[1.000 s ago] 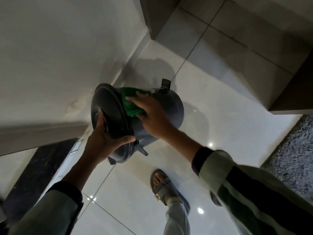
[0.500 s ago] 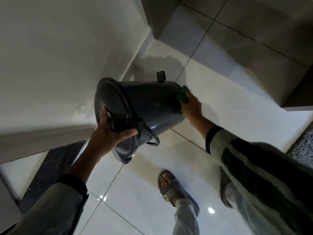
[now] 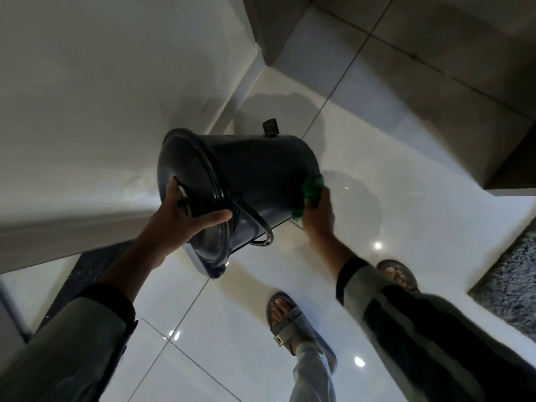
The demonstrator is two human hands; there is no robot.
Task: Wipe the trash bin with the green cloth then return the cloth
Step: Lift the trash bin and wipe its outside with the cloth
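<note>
Glossy white floor tiles [image 3: 377, 158] fill the room below, with a pale wall panel at the left and the edge of a grey rug [image 3: 510, 282] at the far right.

Furthest left, the left hand [image 3: 185, 219] is closed around the rim and lid end of the trash bin [image 3: 255, 175], thumb laid across the lid and fingers tucked behind. It holds the dark bin tipped on its side in the air above the floor, lid toward the person, base pointing away. A wire handle loops beneath the bin, and a small black pedal pokes up from its far top edge.

Right of that, the right hand [image 3: 317, 210] is curled over the green cloth [image 3: 313, 187], pressing it against the base edge of the bin. Only a bunched part of the cloth shows between palm and bin.

The wiping looks to be at the bottom rim. To do it well, the left hand should hold firm and turn the bin slowly while the cloth is kept flat and dragged right around the base edge and underside, without letting the loose end slip free.
</note>
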